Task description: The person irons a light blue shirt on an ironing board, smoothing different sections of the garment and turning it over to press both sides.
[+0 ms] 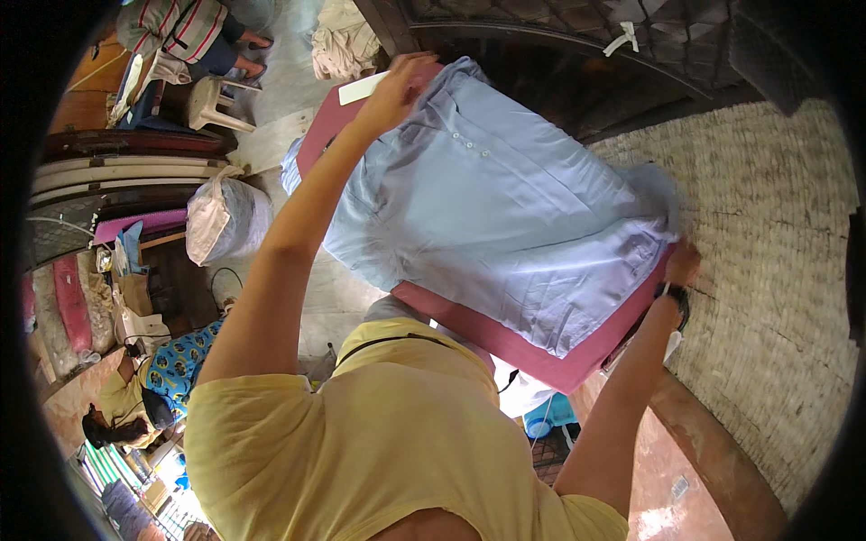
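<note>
Reaching to the far left edge of the shirt, the left hand (401, 88) has its fingers partly bent beside the bunched cloth; whether they pinch it I cannot tell. The right hand (683, 263) is loosely curled at the right end of the table (577, 365), close to the hem; its grip is hidden too. Between them the pale blue shirt (469, 203) lies across the table, buttons up, rumpled to the left and blurred at its far right corner.

The step looks like spreading cloth. Doing it well likely means light, even tension from both ends, creases eased outward from the middle, and seams kept straight rather than dragged.

The table has a maroon cover, with a white card (363, 88) near the left hand. Rough pale matting (767, 261) spreads to the right; a dark lattice (577, 18) stands at the far side. Leftward are a cream cloth heap (345, 41), a plastic stool (215, 104), a stuffed bag (227, 219) and, nearer, another person (176, 370).
</note>
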A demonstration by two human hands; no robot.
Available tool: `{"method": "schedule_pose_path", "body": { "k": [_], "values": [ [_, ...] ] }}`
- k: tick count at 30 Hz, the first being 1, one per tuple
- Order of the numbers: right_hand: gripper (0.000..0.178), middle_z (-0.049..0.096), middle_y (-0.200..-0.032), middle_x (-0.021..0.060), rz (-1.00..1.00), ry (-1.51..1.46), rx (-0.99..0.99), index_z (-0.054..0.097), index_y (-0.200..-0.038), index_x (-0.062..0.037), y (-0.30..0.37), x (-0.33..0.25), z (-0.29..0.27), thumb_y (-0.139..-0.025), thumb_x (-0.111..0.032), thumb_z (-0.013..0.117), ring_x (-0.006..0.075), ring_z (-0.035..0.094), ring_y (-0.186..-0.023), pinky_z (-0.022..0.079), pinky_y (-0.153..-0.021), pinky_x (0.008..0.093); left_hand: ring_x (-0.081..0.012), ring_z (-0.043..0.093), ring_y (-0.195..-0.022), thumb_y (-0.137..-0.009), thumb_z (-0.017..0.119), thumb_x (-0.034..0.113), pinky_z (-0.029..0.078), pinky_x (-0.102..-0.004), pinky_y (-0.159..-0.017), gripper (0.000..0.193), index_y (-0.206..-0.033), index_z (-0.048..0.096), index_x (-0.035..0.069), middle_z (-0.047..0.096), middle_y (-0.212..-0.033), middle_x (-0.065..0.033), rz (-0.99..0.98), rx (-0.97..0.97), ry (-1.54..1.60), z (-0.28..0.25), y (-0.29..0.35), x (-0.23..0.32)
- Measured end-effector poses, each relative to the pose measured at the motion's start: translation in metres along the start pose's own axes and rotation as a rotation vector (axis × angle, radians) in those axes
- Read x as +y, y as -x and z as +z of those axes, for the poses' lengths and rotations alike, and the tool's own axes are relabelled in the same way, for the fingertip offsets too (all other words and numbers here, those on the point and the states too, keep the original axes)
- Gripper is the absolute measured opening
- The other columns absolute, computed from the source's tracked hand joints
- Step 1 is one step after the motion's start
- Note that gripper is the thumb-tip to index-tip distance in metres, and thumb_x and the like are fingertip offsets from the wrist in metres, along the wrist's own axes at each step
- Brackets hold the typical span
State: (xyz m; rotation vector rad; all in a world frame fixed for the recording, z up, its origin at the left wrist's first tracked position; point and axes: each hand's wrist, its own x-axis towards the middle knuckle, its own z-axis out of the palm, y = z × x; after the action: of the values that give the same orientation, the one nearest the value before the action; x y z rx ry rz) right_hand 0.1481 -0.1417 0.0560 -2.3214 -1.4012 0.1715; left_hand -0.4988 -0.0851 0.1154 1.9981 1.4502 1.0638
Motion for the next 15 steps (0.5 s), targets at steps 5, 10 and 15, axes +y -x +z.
{"method": "schedule_pose_path", "body": {
  "k": [5, 10, 15],
  "values": [
    [0.052, 0.056, -0.107, 0.0292, -0.258, 0.323, 0.176, 0.052, -0.117, 0.0096, 0.190, 0.026, -0.002, -0.093, -0.035, 0.063, 0.0459, 0.053, -0.102, 0.041, -0.090, 0.0546, -0.0225, 0.067, -0.095, -0.089, 0.063, -0.003, 0.054, -0.0321, -0.080, 0.024, -0.112, 0.061, 0.002, 0.065, -0.108, -0.0124, -0.474, 0.326, -0.079, -0.070, 0.127, -0.069],
    [0.043, 0.055, -0.094, 0.0216, -0.041, 0.309, 0.048, 0.054, -0.101, 0.0002, 0.322, 0.013, 0.002, -0.092, -0.040, 0.066, 0.0391, 0.051, -0.096, 0.042, -0.080, 0.0505, -0.0281, 0.065, -0.089, -0.083, 0.067, -0.001, 0.053, -0.0383, -0.077, 0.027, -0.109, 0.062, 0.004, 0.065, -0.100, -0.0161, -0.554, 0.306, -0.186, -0.069, 0.185, -0.112],
    [0.028, 0.054, -0.087, 0.0200, 0.112, 0.041, -0.060, 0.052, -0.100, 0.0000, 0.333, 0.013, 0.004, -0.092, -0.024, 0.065, 0.0361, 0.053, -0.080, 0.043, -0.075, 0.0474, -0.0409, 0.057, -0.099, -0.078, 0.068, 0.004, 0.045, -0.0494, -0.087, 0.036, -0.112, 0.058, 0.008, 0.063, -0.099, -0.0195, -0.414, 0.351, -0.641, -0.046, 0.192, -0.128]
  ]
}}
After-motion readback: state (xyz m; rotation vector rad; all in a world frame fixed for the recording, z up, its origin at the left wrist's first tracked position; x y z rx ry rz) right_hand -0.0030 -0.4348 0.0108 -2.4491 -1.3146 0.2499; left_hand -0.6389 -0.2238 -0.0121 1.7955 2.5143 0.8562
